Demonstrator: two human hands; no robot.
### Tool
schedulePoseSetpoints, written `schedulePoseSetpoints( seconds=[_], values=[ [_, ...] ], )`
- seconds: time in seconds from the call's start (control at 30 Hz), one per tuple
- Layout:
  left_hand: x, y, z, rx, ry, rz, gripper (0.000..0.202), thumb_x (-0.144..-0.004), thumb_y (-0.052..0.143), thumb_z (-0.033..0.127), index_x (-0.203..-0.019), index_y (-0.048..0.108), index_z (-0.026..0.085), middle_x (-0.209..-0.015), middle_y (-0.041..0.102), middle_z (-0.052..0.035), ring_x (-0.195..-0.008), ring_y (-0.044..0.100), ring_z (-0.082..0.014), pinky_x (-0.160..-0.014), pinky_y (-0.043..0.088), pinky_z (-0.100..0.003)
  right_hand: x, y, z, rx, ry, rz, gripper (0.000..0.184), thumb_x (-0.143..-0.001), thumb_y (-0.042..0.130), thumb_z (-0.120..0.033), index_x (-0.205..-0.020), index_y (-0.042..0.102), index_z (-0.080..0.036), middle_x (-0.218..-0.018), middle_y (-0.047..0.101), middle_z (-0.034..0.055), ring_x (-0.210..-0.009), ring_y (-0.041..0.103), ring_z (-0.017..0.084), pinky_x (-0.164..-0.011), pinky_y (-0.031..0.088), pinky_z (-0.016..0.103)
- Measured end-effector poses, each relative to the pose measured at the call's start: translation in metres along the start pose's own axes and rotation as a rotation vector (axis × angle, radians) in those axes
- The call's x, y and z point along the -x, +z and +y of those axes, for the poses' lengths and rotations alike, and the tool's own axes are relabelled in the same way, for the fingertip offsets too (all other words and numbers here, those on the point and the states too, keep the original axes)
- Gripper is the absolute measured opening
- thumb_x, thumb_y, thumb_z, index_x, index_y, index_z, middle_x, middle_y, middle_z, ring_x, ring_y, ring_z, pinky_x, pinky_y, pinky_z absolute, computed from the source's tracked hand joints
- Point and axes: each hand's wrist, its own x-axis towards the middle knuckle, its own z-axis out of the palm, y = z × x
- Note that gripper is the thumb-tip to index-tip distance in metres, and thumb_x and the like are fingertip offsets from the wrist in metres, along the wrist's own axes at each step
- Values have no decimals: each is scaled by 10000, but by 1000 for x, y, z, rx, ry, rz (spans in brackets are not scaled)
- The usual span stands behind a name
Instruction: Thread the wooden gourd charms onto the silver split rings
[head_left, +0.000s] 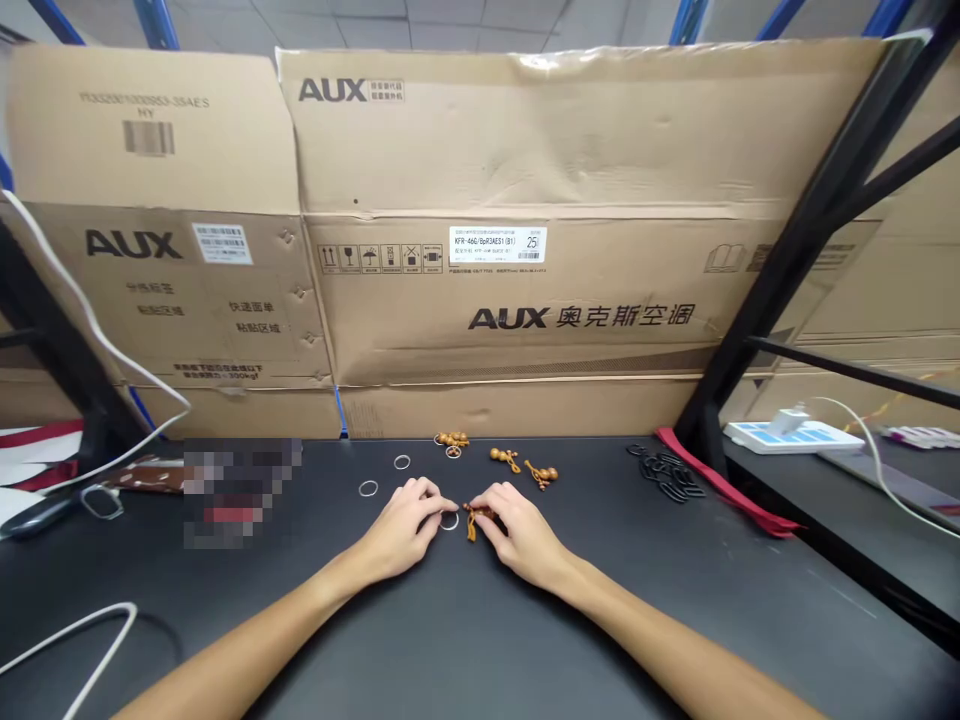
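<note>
Both my hands rest on the black table [480, 620] near its middle. My left hand [405, 525] has its fingers curled and pinches a small metal split ring [449, 521]. My right hand [521, 530] is closed on a small brown wooden gourd charm with an orange cord [472, 517], held right beside the ring. Two more loose rings [368, 488] [402, 462] lie to the left. More gourd charms lie beyond my hands: one with a ring on it [452, 440], two without [504, 457] [541, 474].
Big AUX cardboard boxes [525, 300] wall off the back of the table. A pile of black rings [667, 472] and a red strap [720, 485] lie at the right by a black rack post [787, 260]. White cables [75, 640] run at the left. A power strip [787, 432] sits at far right.
</note>
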Motion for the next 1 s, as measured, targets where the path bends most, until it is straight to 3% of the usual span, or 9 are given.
schedulePoseSetpoints(
  seconds=[0.1, 0.27, 0.6, 0.7, 0.77, 1.0],
  values=[
    [0, 1, -1, 34, -23, 73, 264, -917, 418, 176, -1109, 593, 223, -1030, 574, -59, -963, 526, -205, -883, 426, -360, 0, 0, 0, -5, 5, 4, 162, -928, 452, -196, -999, 596, -207, -923, 628, 62, -873, 545, 210, -767, 481, 355],
    [1, 3, 4, -48, -111, 108, 256, -834, 596, 383, -1008, 616, 195, -955, 582, -48, -916, 548, -229, -850, 438, -374, 1, 2, 2, -14, -11, 18, 154, -929, 456, -189, -999, 591, -208, -921, 629, 58, -870, 546, 205, -783, 476, 354],
    [-6, -2, 4, 25, -178, -32, 197, -816, 564, 213, -1005, 618, 203, -992, 596, -55, -943, 528, -227, -864, 423, -377, 0, 1, 1, -9, -20, 10, 159, -931, 449, -198, -989, 596, -218, -920, 629, 58, -856, 550, 204, -763, 479, 348],
    [-6, -4, 2, 62, -166, -66, 142, -820, 549, 191, -931, 637, 208, -971, 601, -46, -928, 534, -217, -868, 419, -374, 0, 1, 0, -5, -23, 7, 155, -931, 451, -196, -984, 596, -215, -925, 630, 58, -861, 548, 203, -774, 476, 349],
    [-6, -4, -1, 89, -152, -64, 113, -824, 542, 181, -879, 637, 207, -951, 602, -40, -926, 539, -210, -871, 420, -367, 0, 1, 0, 0, -19, 2, 155, -933, 448, -193, -986, 592, -214, -931, 630, 56, -867, 544, 203, -780, 474, 350],
    [-2, -2, -8, 171, -173, 14, 235, -793, 635, 266, -1012, 575, 207, -1001, 561, -36, -814, 563, -174, -759, 481, -311, 0, -1, 0, 3, -14, -10, 157, -934, 444, -193, -988, 590, -214, -933, 627, 59, -858, 537, 204, -771, 470, 349]
  ],
)
